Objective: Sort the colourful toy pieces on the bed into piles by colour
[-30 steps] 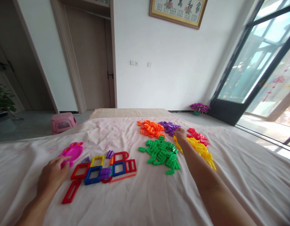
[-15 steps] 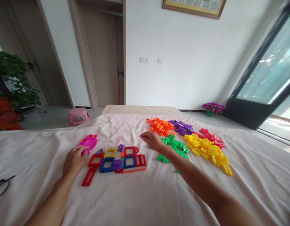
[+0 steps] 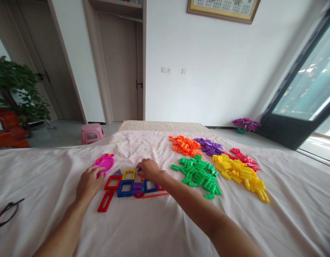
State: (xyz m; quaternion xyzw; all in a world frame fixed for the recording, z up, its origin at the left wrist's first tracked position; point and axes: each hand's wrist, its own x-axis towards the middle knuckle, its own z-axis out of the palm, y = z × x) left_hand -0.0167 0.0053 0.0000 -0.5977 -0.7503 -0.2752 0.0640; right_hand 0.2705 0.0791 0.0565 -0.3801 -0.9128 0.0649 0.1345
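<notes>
A bright pink paw-shaped dish [image 3: 106, 163] with orange toe spots lies at the left. My left hand [image 3: 89, 182] has its fingers and thumb closed at the dish's near rim. My right hand [image 3: 149, 169] reaches across to the flat tile layout, fingers curled down over a small purple piece [image 3: 139, 170] that they mostly cover. Around it lie a yellow square frame [image 3: 129, 174], a blue square frame [image 3: 125, 188], a red square frame [image 3: 113, 182] and a purple tubular piece [image 3: 138, 187]. My right wrist hides some red tiles at the layout's right end.
Green pieces [image 3: 199, 173], orange pieces [image 3: 185, 145], purple pieces [image 3: 208, 146], yellow pieces [image 3: 238, 170] and red pieces [image 3: 243, 158] lie in heaps on the right of the cloth [image 3: 154, 228]. Black-framed glasses [image 3: 6, 217] rest at the left edge; a pink stool [image 3: 92, 133] stands beyond.
My right hand has moved left from beside the green heap to the small purple piece above the tiles. My left hand stays at the pink dish. The view has shifted slightly.
</notes>
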